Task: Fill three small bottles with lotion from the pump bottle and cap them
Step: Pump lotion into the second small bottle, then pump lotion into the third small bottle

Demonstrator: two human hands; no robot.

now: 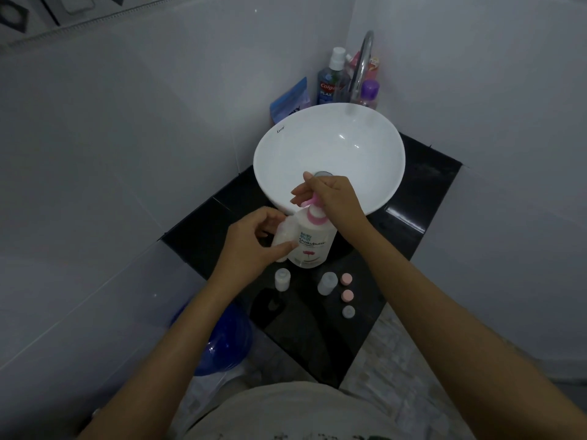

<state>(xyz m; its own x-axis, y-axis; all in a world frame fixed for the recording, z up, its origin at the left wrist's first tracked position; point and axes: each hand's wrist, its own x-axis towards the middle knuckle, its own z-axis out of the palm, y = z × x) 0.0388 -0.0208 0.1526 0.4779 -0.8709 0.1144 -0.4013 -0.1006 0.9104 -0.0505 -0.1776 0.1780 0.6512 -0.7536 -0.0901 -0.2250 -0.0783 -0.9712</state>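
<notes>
A white pump bottle (313, 246) with a pink pump head stands on the black counter (413, 198) in front of the basin. My right hand (333, 198) lies over the pump head, fingers curled on it. My left hand (251, 246) holds a small translucent bottle (284, 238) against the pump bottle's left side, under the spout. Two other small bottles stand uncapped nearer to me, one on the left (282, 279) and one on the right (327, 282). Beside the right one lie two pink caps (346, 279) (347, 295) and a grey cap (348, 311).
A white round basin (330, 154) sits behind the pump bottle, with a chrome tap (360, 68) at its back. Mouthwash (328, 84), a purple-capped bottle (369, 93) and a blue pouch (290, 100) crowd the corner. A blue bucket (222, 341) stands on the floor, left of the counter.
</notes>
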